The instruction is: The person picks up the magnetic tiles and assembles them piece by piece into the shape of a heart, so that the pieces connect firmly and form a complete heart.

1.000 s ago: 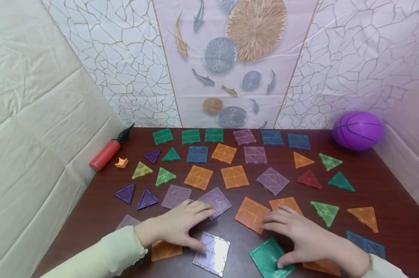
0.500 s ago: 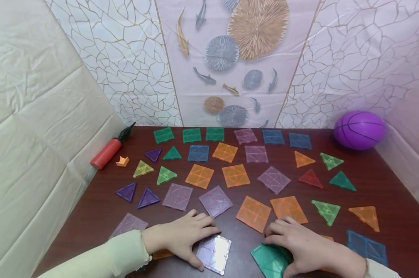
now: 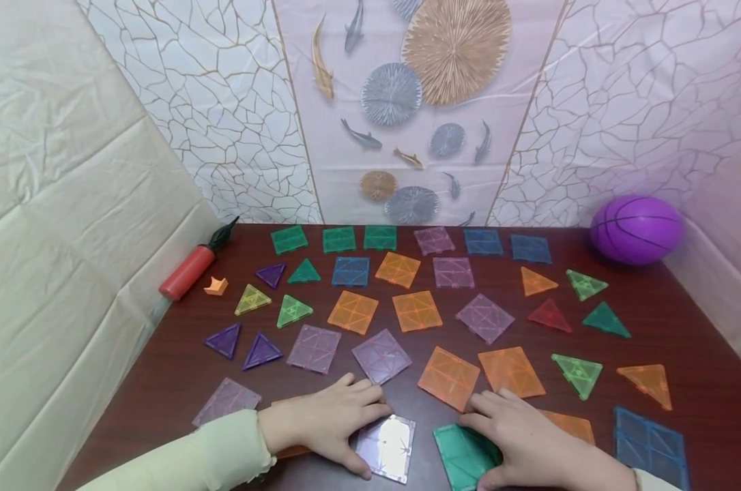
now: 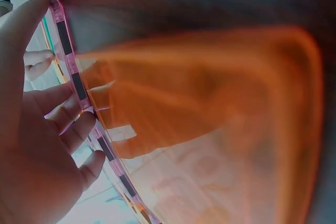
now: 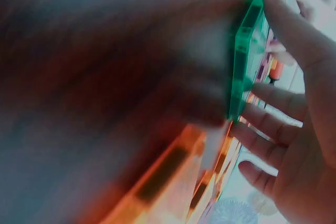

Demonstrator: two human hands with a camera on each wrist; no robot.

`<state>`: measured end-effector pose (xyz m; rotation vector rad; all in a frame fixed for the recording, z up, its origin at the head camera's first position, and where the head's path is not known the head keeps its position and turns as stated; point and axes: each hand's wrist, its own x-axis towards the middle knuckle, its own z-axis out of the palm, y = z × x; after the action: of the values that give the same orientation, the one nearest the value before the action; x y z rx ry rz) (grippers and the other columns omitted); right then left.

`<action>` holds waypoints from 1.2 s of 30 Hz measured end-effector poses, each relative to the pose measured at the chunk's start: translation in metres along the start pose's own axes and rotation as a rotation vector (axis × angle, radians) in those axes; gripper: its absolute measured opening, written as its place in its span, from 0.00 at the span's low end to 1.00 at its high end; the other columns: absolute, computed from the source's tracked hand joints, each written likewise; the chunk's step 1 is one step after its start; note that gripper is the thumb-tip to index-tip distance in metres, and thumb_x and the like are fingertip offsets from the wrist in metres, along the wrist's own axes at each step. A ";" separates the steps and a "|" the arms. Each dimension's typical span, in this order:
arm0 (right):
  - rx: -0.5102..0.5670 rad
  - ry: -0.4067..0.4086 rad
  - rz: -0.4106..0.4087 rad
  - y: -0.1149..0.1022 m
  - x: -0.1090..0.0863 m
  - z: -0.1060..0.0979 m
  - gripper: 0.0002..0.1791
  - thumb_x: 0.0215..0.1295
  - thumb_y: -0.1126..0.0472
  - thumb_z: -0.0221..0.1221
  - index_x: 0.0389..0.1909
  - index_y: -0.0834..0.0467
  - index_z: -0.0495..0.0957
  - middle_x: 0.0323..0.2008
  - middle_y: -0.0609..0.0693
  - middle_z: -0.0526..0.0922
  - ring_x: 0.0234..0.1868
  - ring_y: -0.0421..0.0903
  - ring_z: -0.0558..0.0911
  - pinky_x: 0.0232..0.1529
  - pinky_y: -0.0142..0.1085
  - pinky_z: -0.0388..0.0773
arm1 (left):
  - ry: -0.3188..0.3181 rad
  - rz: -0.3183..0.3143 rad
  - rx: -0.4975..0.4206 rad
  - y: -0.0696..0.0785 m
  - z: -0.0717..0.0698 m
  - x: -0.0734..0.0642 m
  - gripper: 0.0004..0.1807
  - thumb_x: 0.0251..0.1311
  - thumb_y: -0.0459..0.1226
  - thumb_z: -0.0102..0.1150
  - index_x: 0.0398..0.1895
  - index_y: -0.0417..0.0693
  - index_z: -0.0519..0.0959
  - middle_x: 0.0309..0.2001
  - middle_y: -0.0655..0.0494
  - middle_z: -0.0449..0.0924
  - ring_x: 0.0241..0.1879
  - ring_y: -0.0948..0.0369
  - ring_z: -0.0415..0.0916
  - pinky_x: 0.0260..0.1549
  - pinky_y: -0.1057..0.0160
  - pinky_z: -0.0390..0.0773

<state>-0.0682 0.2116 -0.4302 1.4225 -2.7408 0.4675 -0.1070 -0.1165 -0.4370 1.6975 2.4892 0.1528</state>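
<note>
In the head view my left hand [image 3: 330, 421] holds a clear purple square magnetic tile [image 3: 391, 447] by its left side, thumb at the near corner and fingers at the far edge. The left wrist view shows the thumb and fingers along the rim of this purple tile [image 4: 79, 85]. My right hand [image 3: 527, 436] grips a green square magnetic tile [image 3: 459, 453], fingers over its far edge and thumb at the near one. Its green rim [image 5: 244, 51] stands out in the right wrist view. Both tiles lie flat or nearly so, with a gap between them.
An orange tile [image 3: 291, 450] lies partly under the left hand, another orange tile [image 3: 570, 426] beside the right hand. Several coloured squares and triangles spread over the dark table [image 3: 180, 382]. A red pump [image 3: 187, 273] and purple ball [image 3: 636, 230] stand at the back corners.
Both hands have come down onto the tiles and taken hold. The purple tile has shifted slightly right, the green one slightly left and turned, so the gap between them has narrowed.
</note>
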 end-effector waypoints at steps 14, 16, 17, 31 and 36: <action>-0.044 0.002 0.116 -0.016 0.009 0.005 0.42 0.46 0.22 0.56 0.48 0.54 0.81 0.38 0.37 0.71 0.37 0.34 0.67 0.34 0.31 0.64 | 0.026 -0.050 0.018 0.010 0.001 0.007 0.43 0.52 0.70 0.54 0.61 0.50 0.72 0.48 0.64 0.67 0.48 0.67 0.63 0.43 0.68 0.61; -0.040 -0.013 0.136 -0.018 0.009 0.005 0.43 0.47 0.22 0.56 0.48 0.55 0.81 0.38 0.38 0.72 0.36 0.34 0.66 0.34 0.33 0.65 | 0.022 -0.055 0.020 0.012 0.001 0.008 0.43 0.52 0.70 0.54 0.61 0.49 0.72 0.48 0.63 0.67 0.48 0.66 0.63 0.44 0.68 0.61; -0.038 -0.020 0.146 -0.019 0.010 0.005 0.43 0.47 0.22 0.55 0.48 0.55 0.81 0.38 0.38 0.72 0.35 0.34 0.66 0.35 0.34 0.66 | 0.021 -0.055 0.023 0.013 0.001 0.009 0.43 0.52 0.70 0.53 0.61 0.49 0.72 0.48 0.63 0.67 0.48 0.66 0.63 0.44 0.68 0.61; -0.047 -0.062 0.250 -0.028 0.016 0.007 0.45 0.45 0.20 0.53 0.46 0.54 0.81 0.34 0.38 0.71 0.33 0.35 0.67 0.36 0.38 0.69 | 0.041 -0.105 0.045 0.018 0.001 0.013 0.45 0.50 0.71 0.53 0.59 0.47 0.74 0.47 0.62 0.69 0.46 0.66 0.65 0.44 0.67 0.64; -0.043 -0.080 0.265 -0.028 0.017 0.006 0.45 0.45 0.19 0.53 0.46 0.54 0.81 0.34 0.38 0.71 0.33 0.35 0.67 0.36 0.38 0.69 | 0.081 -0.217 -0.023 0.003 -0.006 0.018 0.41 0.54 0.66 0.56 0.62 0.47 0.73 0.49 0.60 0.70 0.46 0.65 0.65 0.43 0.65 0.65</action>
<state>-0.0550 0.1814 -0.4264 1.0962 -2.9987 0.3622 -0.1120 -0.0985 -0.4319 1.4273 2.6971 0.2312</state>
